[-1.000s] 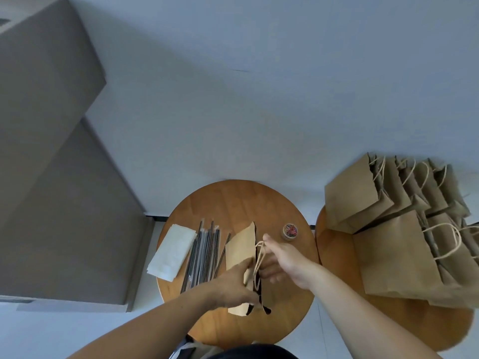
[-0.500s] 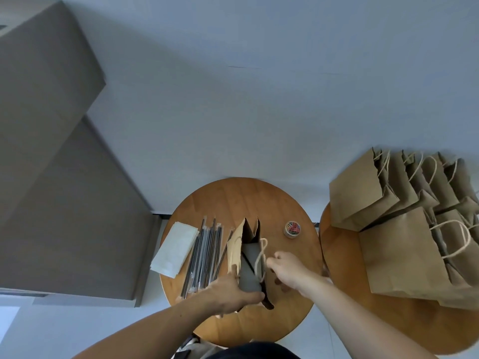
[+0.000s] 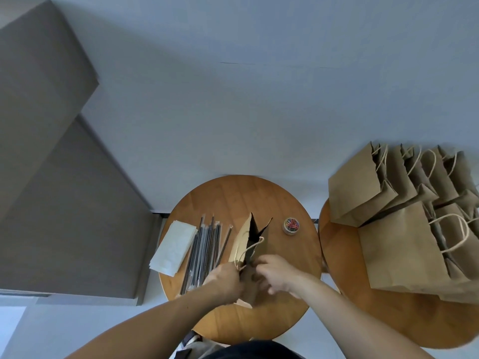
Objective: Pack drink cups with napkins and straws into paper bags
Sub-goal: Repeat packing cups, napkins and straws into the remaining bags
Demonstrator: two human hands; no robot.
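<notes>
Early stage. Left hand (image 3: 225,281) and right hand (image 3: 277,275) each grip a near edge of the paper bag (image 3: 243,237) at mid-table, mouth spread open. Napkins (image 3: 173,248) and straws (image 3: 204,250) lie just left of it, unpacked. No cups visible. Contents of the bag stack (image 3: 404,229) on the right can't be seen.

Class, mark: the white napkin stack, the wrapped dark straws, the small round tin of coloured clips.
White napkin stack (image 3: 174,248): head view, top sheet's middle.
Wrapped dark straws (image 3: 203,251): head view, bundle's mid-length.
Small round tin of coloured clips (image 3: 290,232): head view, front wall.
</notes>
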